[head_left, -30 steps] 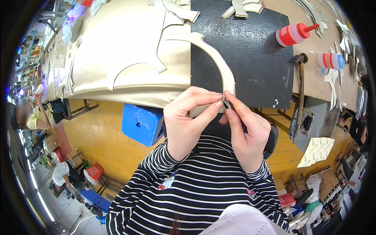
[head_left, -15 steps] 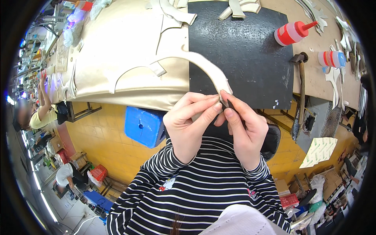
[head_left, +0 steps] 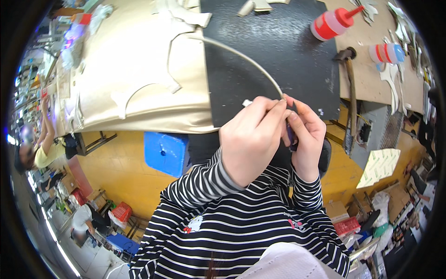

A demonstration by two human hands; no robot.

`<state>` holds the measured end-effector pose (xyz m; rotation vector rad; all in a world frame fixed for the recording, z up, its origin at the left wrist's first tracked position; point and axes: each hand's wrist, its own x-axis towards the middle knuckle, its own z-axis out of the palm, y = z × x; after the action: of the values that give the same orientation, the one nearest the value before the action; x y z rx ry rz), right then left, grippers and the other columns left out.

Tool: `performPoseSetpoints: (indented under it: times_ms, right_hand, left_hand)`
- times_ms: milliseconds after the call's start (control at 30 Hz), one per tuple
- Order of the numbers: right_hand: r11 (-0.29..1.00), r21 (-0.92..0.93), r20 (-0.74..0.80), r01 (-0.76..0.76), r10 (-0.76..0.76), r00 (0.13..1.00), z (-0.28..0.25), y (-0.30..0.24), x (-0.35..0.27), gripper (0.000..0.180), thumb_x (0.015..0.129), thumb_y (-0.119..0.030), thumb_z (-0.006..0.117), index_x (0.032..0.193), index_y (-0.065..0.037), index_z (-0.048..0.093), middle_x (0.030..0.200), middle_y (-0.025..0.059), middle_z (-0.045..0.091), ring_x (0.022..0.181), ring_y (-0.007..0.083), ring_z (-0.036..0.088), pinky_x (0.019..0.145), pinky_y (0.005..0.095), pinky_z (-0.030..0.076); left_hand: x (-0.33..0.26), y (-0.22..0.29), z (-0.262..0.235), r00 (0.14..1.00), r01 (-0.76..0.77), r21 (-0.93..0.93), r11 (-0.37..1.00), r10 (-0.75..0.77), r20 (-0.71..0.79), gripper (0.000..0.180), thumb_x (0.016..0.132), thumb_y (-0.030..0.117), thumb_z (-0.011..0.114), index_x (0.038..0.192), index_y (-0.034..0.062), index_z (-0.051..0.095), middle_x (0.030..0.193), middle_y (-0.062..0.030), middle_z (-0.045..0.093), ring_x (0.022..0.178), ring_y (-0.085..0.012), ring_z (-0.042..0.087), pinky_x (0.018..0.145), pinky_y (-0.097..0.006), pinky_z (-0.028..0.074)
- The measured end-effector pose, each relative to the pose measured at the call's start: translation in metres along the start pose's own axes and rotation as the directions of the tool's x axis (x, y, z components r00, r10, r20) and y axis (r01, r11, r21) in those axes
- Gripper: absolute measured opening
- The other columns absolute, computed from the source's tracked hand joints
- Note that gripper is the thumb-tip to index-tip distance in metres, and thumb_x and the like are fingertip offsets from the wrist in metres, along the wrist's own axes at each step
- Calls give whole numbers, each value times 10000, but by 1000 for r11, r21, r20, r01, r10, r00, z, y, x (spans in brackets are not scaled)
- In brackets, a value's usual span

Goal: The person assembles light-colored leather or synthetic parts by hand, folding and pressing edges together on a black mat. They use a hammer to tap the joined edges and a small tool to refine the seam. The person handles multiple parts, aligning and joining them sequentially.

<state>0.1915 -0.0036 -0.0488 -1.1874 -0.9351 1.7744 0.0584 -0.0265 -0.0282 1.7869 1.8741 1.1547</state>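
My left hand pinches the near end of a long, curved cream strip that arcs away over the black mat. Close beside it, my right hand grips a small dark tool, its tip at the strip's near end. Both hands are held above the front edge of the table, fingers touching one another. Striped sleeves cover my forearms.
A large cream sheet with cut-out shapes covers the table's left. A red glue bottle lies at the back, a hammer to the right, another bottle further right. Below stands a blue bin. A person sits far left.
The strip has turned edge-on and now looks thin. My hands have stayed together at its near end, shifting slightly right.
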Motion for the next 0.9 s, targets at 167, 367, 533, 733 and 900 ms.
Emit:
performPoseSetpoints:
  times_ms: [167,367,533,733,900]
  right_hand:
    - [989,-87,-149,-124,110,983,-47,6,-4,313,1027,-71,551,1316,21,628,774,43,650,605,37,530,483,181,353]
    - [987,-34,-148,-155,148,978,-46,14,-6,267,1010,-85,597,1255,16,631,737,32,642,513,7,431,453,169,301]
    - [979,-119,-69,-164,157,985,-53,11,-5,272,997,-61,604,1249,30,650,750,34,646,560,22,480,463,172,319]
    - [978,-130,-26,-164,162,986,-61,9,-5,266,996,-56,601,1239,32,664,750,28,640,579,23,491,474,170,326]
    - [948,-292,-73,-128,111,991,-71,4,-9,253,992,-48,597,1218,22,688,760,12,646,589,32,508,504,173,354]
  left_hand:
    - [-3,5,53,994,57,-156,986,-41,106,129,841,14,746,966,-14,745,832,-90,674,653,-205,683,572,-313,535]
    - [3,-20,47,689,718,-450,531,-449,569,133,925,48,698,1025,-40,709,866,-50,711,782,-103,675,697,-244,522]
    - [17,-39,37,401,916,-375,140,-330,855,29,961,66,613,975,41,618,957,-6,658,892,-70,627,777,-218,493]
    - [18,-35,39,398,914,-404,39,-287,871,52,984,94,632,977,45,617,987,-32,669,856,-64,631,690,-200,485]
    - [13,-24,53,440,897,-391,208,-325,837,90,984,84,656,1005,1,628,918,-44,691,767,-56,625,637,-174,466]
